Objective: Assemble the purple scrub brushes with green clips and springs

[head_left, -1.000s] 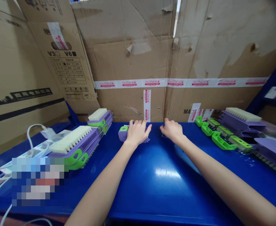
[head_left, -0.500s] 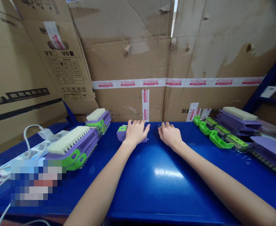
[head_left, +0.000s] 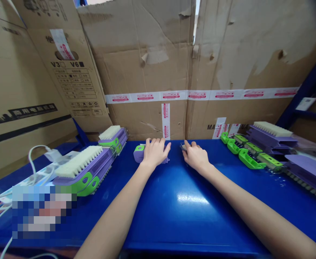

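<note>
My left hand (head_left: 155, 153) drapes over the purple-and-green piece (head_left: 138, 155) at the bench's (head_left: 158, 208) far middle, probably light, stiff plastic best pinched by its sides; my right hand (head_left: 197, 154) curls at a clear part (head_left: 183, 146), either grip's closure hidden from me.

The counter (head_left: 192, 219) was of a deep, shiny blue colour. Close to its back edge, in the middle, the brush (head_left: 138, 155) was purple with a bright green end. Along its left side, the nearer brush stack (head_left: 100, 165) was purple and green, with cream bristles (head_left: 79, 160) on top, and the plug (head_left: 53, 155) was white. Along its right side, the curved pieces (head_left: 246, 158) were bright green. Behind it, the cardboard (head_left: 136, 68) was brown, crossed by white tape (head_left: 190, 95) with repeated red marks.
</note>
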A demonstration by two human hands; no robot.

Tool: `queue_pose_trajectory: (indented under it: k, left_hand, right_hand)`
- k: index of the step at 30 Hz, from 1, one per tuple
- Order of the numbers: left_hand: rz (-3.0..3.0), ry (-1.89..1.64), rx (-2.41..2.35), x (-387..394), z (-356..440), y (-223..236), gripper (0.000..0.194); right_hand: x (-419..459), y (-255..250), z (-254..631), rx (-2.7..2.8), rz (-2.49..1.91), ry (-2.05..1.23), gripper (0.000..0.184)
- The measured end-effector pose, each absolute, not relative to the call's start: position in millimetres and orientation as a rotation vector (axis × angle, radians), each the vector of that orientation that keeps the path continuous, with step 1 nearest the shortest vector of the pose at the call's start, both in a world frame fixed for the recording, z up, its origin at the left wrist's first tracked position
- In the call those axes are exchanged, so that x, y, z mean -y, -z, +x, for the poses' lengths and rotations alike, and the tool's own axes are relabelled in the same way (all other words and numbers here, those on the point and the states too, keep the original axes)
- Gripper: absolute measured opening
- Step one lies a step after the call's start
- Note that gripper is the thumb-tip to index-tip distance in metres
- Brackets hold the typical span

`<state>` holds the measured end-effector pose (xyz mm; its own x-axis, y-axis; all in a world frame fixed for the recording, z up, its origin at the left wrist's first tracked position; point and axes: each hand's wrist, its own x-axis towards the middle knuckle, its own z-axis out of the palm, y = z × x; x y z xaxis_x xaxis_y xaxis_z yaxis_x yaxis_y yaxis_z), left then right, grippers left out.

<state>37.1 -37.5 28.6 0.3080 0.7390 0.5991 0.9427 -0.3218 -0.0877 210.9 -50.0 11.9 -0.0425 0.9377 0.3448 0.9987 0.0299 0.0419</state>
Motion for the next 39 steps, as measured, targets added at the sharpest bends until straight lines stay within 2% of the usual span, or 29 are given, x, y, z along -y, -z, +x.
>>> queue_pose_trajectory:
  k: [6,11,19,27,31,36,39]
  left_hand:
    - [-2.161,0.645,1.493,38,37,-29,0.041]
    - [-2.164,0.639,1.5,38,37,-29,0.041]
    - [-2.162,0.645,1.497,38,37,-29,0.041]
    - [-2.173,0.653,1.502,38,37,-29,0.04]
    - [-2.162,0.644,1.502,37,37,-29,0.04]
    - [-2.164,0.626,1.516,38,38,-30,0.039]
    - [-2.166,0.633,1.514,39,38,-30,0.039]
  right_hand:
    - [49,-13,219,2.023,-1.957,0.272,0.049]
    - [46,-13,225,1.969,-1.889,0.114,0.039]
    - [49,-12,225,1.973,-1.87,0.248,0.026]
    - [45,-6,228,1.93,-1.813,0.196,0.018]
    - [43,-4,229,1.924,-1.773,0.147,0.021]
    - [45,-3,227,1.966,-1.736,0.132,0.034]
    - [47,-3,225,2.047,-1.751,0.149,0.033]
